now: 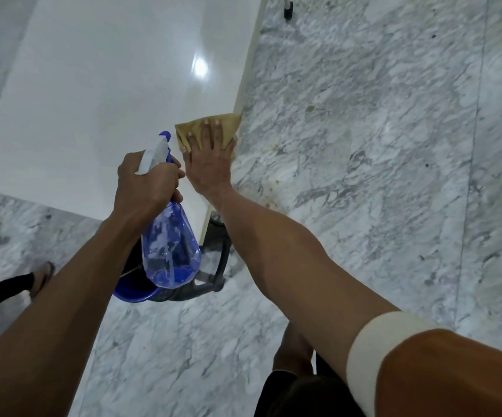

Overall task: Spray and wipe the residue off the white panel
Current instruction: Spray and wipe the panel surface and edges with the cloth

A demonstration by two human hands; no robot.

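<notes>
Two bare hands work at the near right corner of a glossy white panel. The fingers of the right hand lie straight and slightly spread, pressed flat on a tan cloth; the thumb hangs over the panel's right edge. The cloth covers the panel's surface at that edge, and its far right corner reaches just past the edge. The left hand, just beside the right, has its fingers curled tightly round the neck of a spray bottle, below the white and blue trigger head. The nozzle points away toward the far side of the panel; the clear blue body hangs down toward the viewer, with a little liquid at its base. A white band rings the right arm above the elbow.

The panel lies flat above a grey-veined marble floor, with a bright light reflection near its middle. Small brownish spots mark the floor just right of the panel's near corner. Under that corner stands a dark plastic stool, and a blue bucket sits beside it, partly hidden by the bottle. At the far left, a sandalled foot rests on the floor.
</notes>
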